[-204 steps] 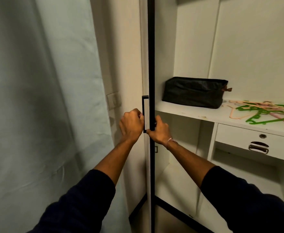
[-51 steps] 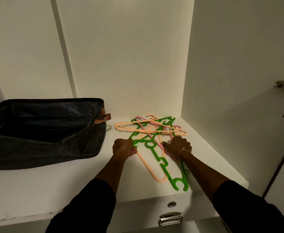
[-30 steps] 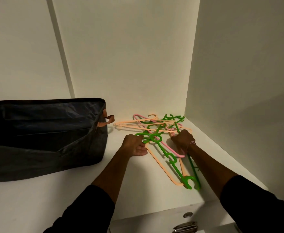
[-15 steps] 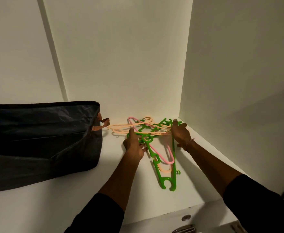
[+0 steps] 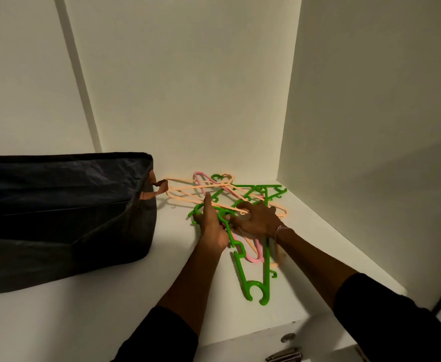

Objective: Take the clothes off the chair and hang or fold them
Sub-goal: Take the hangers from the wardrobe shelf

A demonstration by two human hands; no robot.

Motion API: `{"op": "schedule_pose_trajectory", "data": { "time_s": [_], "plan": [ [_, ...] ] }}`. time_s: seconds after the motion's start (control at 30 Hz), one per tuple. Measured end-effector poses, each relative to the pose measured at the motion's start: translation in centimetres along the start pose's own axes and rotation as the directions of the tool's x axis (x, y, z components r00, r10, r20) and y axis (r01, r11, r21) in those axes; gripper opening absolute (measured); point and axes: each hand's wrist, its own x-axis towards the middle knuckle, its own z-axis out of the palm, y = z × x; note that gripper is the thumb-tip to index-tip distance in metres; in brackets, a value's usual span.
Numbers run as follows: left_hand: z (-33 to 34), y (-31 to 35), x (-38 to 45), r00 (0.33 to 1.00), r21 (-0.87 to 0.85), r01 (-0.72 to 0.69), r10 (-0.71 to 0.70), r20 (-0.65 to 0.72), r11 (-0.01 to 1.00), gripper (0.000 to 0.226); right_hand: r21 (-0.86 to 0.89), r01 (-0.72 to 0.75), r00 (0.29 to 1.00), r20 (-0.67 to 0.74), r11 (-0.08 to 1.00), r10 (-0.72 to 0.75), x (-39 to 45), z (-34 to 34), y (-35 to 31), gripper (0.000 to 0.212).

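At nine o'clock we see a dark bag (image 5: 65, 212) of crinkled, faintly glossy fabric, boxy and soft-sided, standing on the white shelf (image 5: 83, 309). A brown strap loop (image 5: 154, 191) hangs from its right end, towards the hangers.

Near the centre our left hand (image 5: 210, 226) curls its fingers around the hook end of a green hanger (image 5: 250, 270), thumb stretched up towards twelve o'clock; the grip is narrow and closed on the plastic. Just beside it, at three o'clock of the left, our right hand (image 5: 257, 218) lies palm-down on the tangle, fingers bent into the hangers; we cannot tell whether it truly grips any of them. A thin bracelet (image 5: 279, 229) circles that wrist. Dark sleeves cover both forearms towards six o'clock.

The hangers (image 5: 229, 194) lie in a crossed heap in the shelf's right back corner: thin peach ones (image 5: 185, 190) fanned towards the bag, a pink one (image 5: 256, 254) with a rounded loop, and thicker green ones with notches and open hooks. All look like smooth, rigid plastic.

At five o'clock, below the shelf's edge, a drawer front carries a round lock (image 5: 288, 337) and a metal handle (image 5: 284, 356).

No clothes or chair are in view.
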Motion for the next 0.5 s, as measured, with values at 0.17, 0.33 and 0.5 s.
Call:
{"op": "schedule_pose_trajectory", "data": {
  "time_s": [0.17, 0.33, 0.5],
  "plan": [
    [1.9, -1.6, 0.5, 0.997, 0.038, -0.078, 0.079, -0.012, 0.996, 0.063, 0.107, 0.069, 0.991, -0.119, 0.992, -0.057, -2.9, -1.9, 0.1, 0.107],
    [3.6, -1.0, -1.8, 0.992, 0.235, -0.069, 0.090, -0.084, 0.970, 0.041, 0.262, 0.110, 0.986, -0.150, 0.959, -0.072, -4.7, -2.9, 1.4, 0.073],
    [3.7, -0.7, -2.9, 0.996, 0.309, 0.011, 0.018, -0.091, 0.951, 0.045, 0.315, 0.157, 0.980, -0.165, 0.936, -0.109, -6.1, -3.0, 1.7, 0.054]
  ]
}}
